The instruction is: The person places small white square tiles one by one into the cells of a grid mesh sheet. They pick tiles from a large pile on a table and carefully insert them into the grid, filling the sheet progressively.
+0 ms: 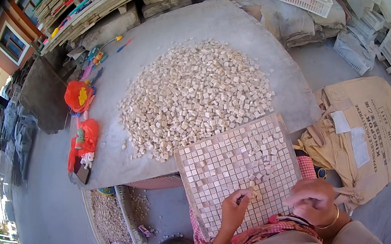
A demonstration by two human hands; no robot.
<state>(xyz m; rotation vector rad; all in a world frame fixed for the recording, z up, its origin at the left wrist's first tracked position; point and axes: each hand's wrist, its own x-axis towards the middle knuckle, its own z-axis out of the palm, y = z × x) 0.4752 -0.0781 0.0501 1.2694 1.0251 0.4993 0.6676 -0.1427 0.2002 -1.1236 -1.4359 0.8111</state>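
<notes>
Board [291, 152]: gridded, at the near edge of the counter [159, 30]; many cells filled, some seemingly bare.
Loose tiles [265, 151]: scattered over the board's far right part.
Left hand [234, 211]: fingertips bent inward at yellowish tiles [255, 192] mid-board; cannot tell whether one is pinched.
Right hand [314, 200]: blurred, fingers curled above the near right corner; grip contents cannot be told.
Tile pile [196, 96]: on the counter, beyond the board.
Seating (judgement): square each tile to its cell, press flat, avoid nudging neighbours.
</notes>
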